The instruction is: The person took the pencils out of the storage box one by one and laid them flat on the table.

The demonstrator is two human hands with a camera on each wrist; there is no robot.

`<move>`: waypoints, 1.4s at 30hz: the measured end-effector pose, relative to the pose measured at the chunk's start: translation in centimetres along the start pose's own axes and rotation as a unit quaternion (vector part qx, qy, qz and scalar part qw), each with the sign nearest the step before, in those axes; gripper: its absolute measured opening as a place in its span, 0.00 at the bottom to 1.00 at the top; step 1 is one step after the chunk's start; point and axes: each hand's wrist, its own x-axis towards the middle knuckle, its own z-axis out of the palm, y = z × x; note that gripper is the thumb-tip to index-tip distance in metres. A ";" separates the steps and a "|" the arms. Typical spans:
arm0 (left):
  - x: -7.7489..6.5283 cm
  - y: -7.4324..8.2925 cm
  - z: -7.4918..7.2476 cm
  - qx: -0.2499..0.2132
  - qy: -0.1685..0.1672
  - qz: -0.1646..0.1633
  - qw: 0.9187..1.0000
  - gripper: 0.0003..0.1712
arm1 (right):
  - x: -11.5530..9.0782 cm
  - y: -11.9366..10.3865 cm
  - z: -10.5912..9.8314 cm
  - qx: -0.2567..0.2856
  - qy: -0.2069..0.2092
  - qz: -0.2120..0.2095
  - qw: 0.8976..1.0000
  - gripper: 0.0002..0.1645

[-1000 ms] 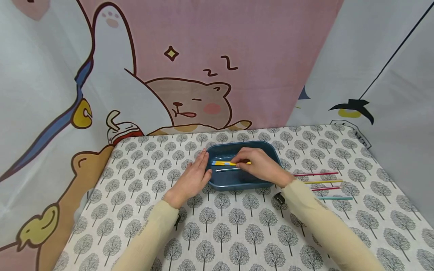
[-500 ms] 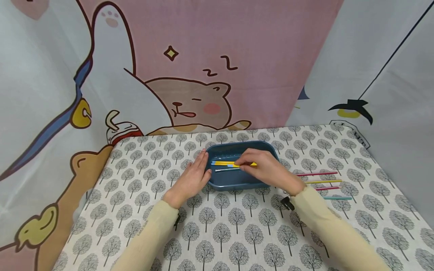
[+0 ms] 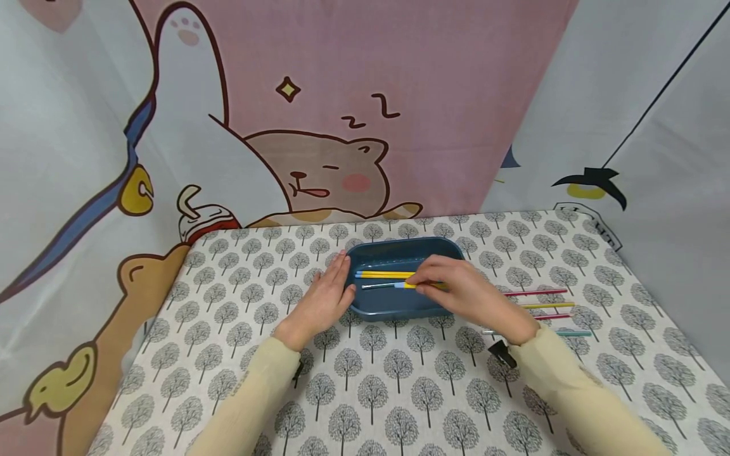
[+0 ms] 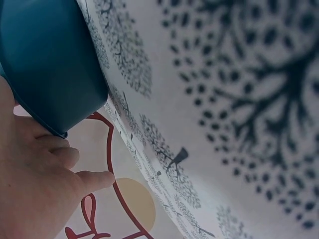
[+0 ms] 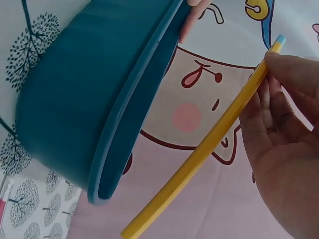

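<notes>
A dark blue plastic tub (image 3: 399, 313) stands on the table; my left hand (image 3: 319, 301) rests against its left end, fingers extended along the rim. My right hand (image 3: 464, 291) is over the tub's right part and pinches a slim yellow stick (image 5: 199, 149) with a light blue end between thumb and fingers. The right wrist view shows that stick slanting above the rim. Inside the tub lie yellow sticks (image 3: 379, 275) with blue ends, side by side. Near them is a dark teal stick (image 3: 373, 287) with a pale tip, partly hidden by the held stick and hand.
Right of the tub, several thin sticks lie on the tree-print cloth: a red one (image 3: 542, 292), a yellow one (image 3: 550, 305), another red one (image 3: 553, 316) and a teal one (image 3: 573, 333). My right forearm crosses their left ends. A cartoon-print curtain (image 3: 456, 126) stands behind the table.
My right hand has moved right and slightly towards me inside the tub with the yellow stick, away from the other yellow ones and over the teal one. The left hand has stayed put.
</notes>
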 end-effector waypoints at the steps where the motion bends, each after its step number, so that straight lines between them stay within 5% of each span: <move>1: 0.0 0.0 0.0 0.000 0.000 0.001 1.000 0.38 | -0.2 0.0 -0.1 -0.002 0.000 0.002 1.000 0.14; 16: 0.0 0.0 -0.1 -0.005 -0.007 -0.007 1.000 0.39 | -4.5 0.7 -1.4 -0.018 0.023 0.013 0.999 0.18; 31: 0.0 -0.1 0.0 0.011 0.025 0.010 1.000 0.38 | -8.2 1.7 -1.8 -0.028 0.052 0.006 0.998 0.24; 42: 0.0 0.1 -0.1 0.016 0.021 0.006 1.000 0.38 | -11.1 2.7 -1.6 -0.028 0.052 0.040 0.997 0.25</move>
